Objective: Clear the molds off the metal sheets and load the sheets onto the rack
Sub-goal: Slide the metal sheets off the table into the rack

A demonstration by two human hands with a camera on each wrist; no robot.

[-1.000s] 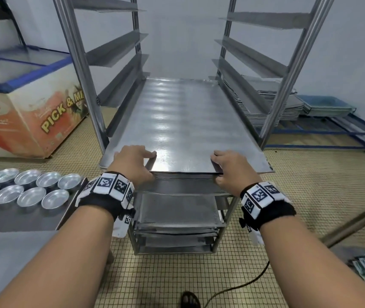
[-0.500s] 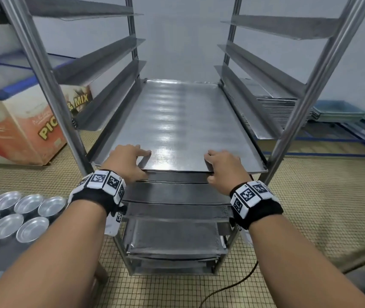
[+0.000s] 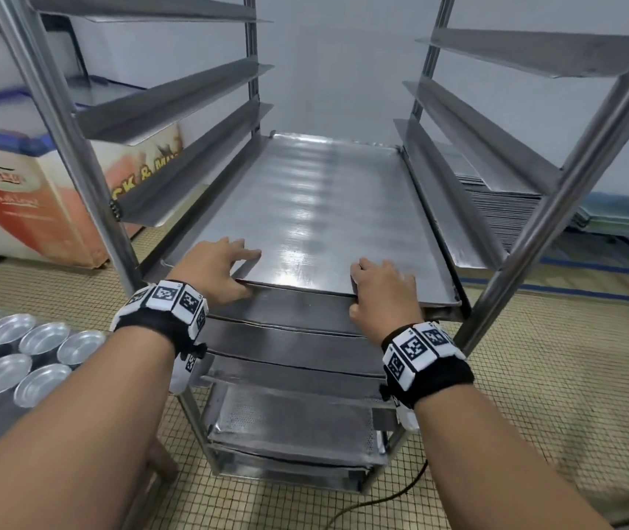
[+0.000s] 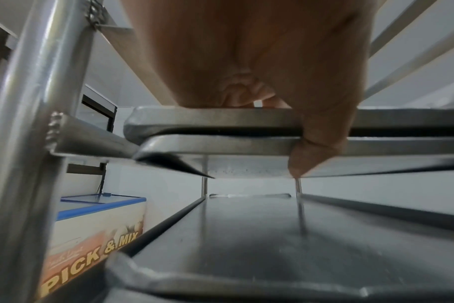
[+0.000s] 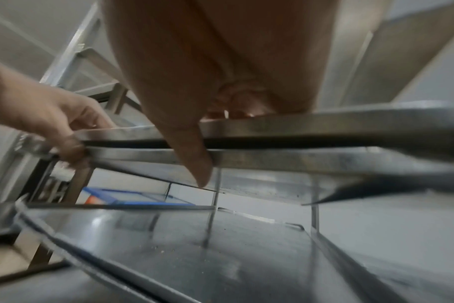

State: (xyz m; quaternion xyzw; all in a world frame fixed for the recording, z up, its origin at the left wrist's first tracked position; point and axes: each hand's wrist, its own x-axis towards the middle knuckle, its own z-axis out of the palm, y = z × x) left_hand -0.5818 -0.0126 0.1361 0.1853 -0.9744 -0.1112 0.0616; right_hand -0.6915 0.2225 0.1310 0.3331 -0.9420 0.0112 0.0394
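Metal sheets (image 3: 316,216) on rack (image 3: 87,177) rails.
Left hand (image 3: 215,271) and right hand (image 3: 383,294) each pinch the sheets' near edge, thumbs underneath.

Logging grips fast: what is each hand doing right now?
Left hand: grips the front edge of the top metal sheet.
Right hand: grips the same sheet's front edge.

L hand (image 3: 215,270): fingers flat fwd, thumb under | R hand (image 3: 383,293): same grip | both arms extended
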